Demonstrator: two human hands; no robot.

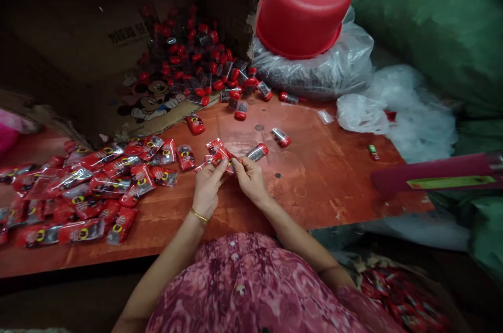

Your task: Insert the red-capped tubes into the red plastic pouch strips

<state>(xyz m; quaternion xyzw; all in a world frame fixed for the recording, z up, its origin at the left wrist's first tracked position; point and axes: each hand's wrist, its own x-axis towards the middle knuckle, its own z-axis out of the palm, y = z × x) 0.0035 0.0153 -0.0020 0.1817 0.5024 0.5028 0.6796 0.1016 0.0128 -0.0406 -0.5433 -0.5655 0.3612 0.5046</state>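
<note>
Between my two hands is a small red plastic packet [222, 154], held above the tabletop. My left hand [208, 186] pinches it from the left, and my right hand [250, 178] grips its right side with thumb and fingers. Just beyond my right hand lies a clear bottle with a red cap [258, 152]. Another red-capped bottle [281, 137] rests farther right. Left of my hands sits a single red packet [185, 157], beside a spread pile of filled red packets [94, 181]. My fingers partly hide the held packet.
A cardboard box [98, 60] on its side spills red-capped bottles [196, 60] onto the red table [334, 181]. An upturned red tub [306, 3] sits on a clear plastic bag [314, 74]. A dark pink bar [440, 173] juts in from the right. More packets [401, 296] lie below right.
</note>
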